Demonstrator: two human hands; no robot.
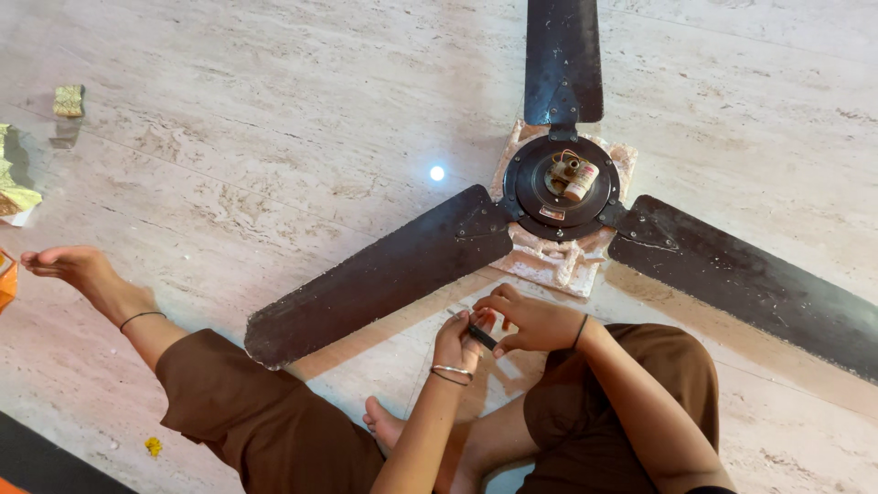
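A dark three-bladed ceiling fan lies flat on the pale stone floor, its round hub resting on a whitish block. A small cylindrical capacitor and wires sit in the hub's open centre. I sit on the floor just in front of the fan. My left hand and my right hand meet over a slim dark tool, both gripping it, close to the near edge of the block.
My legs in brown trousers spread either side, one bare foot stretched to the left. A yellowish cloth and small block lie at the far left. A bright light spot reflects on the floor.
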